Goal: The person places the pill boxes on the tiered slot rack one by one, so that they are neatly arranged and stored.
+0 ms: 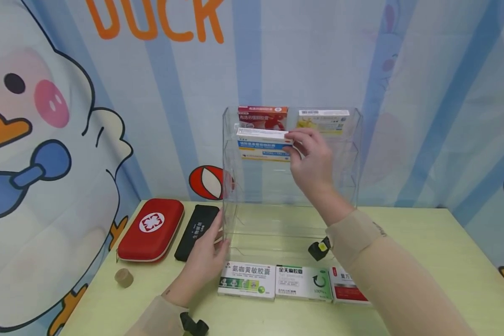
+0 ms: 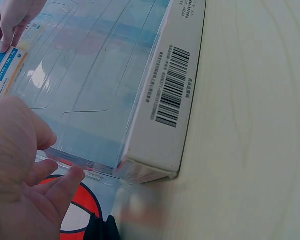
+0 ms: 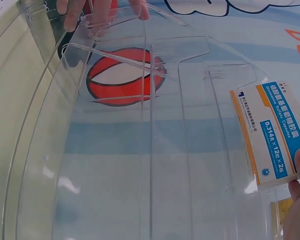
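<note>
A clear tiered display rack (image 1: 294, 219) stands upright on the table. My right hand (image 1: 312, 158) pinches the right end of a white, blue and orange medicine box (image 1: 260, 148) at one of the rack's upper tiers. In the right wrist view this medicine box (image 3: 270, 132) lies tilted between thumb and fingers. My left hand (image 1: 206, 256) holds the rack's lower left side, thumb and fingers at its edge (image 2: 85, 167). A red medicine box (image 1: 262, 117) and a white-and-yellow medicine box (image 1: 323, 121) sit in the top tier.
Before the rack lie a green-and-white medicine box (image 1: 247, 280), another green-and-white medicine box (image 1: 303, 282) and a red-and-white medicine box (image 1: 347, 285). Leftward are a black pouch (image 1: 196, 231), a red first-aid case (image 1: 151, 231) and a small brown cylinder (image 1: 123, 277). A patterned curtain (image 1: 302, 60) hangs behind.
</note>
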{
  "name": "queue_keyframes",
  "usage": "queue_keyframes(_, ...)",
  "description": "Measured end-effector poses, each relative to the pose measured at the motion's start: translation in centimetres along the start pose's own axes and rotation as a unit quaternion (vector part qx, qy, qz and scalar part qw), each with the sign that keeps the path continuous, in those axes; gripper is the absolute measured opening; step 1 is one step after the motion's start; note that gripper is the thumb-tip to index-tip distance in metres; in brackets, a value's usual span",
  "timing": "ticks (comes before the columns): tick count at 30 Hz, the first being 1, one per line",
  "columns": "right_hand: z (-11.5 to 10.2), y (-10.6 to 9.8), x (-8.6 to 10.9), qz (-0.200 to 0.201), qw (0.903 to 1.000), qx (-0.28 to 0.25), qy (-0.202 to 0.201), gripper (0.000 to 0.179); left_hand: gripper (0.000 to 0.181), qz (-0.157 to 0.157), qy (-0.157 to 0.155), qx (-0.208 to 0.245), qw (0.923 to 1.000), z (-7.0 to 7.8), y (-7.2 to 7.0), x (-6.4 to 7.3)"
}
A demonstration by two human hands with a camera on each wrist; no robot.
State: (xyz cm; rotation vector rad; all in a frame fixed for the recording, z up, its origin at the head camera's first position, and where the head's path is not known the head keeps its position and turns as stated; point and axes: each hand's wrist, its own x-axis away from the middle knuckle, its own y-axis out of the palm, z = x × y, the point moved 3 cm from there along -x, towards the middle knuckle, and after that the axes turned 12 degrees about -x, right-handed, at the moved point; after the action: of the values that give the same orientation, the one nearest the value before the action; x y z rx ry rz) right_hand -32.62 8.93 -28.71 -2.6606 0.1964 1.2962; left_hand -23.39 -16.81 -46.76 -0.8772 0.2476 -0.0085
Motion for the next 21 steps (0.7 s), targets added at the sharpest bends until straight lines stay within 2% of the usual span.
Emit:
queue_keyframes(8, 0.9, 0.7, 0.4, -0.021, 0.998, 0.019, 0.057, 0.025, 0.089, 0.003, 0.004, 0.002, 1.0, 0.1, -0.1, 0.1)
queue_keyframes(16, 1.5, 0.9, 0.6, -0.029, 0.997, 0.023, 0.067, 0.025, 0.089, 0.004, 0.006, 0.001, 1.0, 0.2, -0.1, 0.0)
queue_keyframes(21, 1.5, 0.9, 0.7, -0.027, 0.9963, 0.005, 0.081, 0.026, 0.09, 0.004, 0.006, 0.0, 1.0, 0.0, 0.0, 0.1)
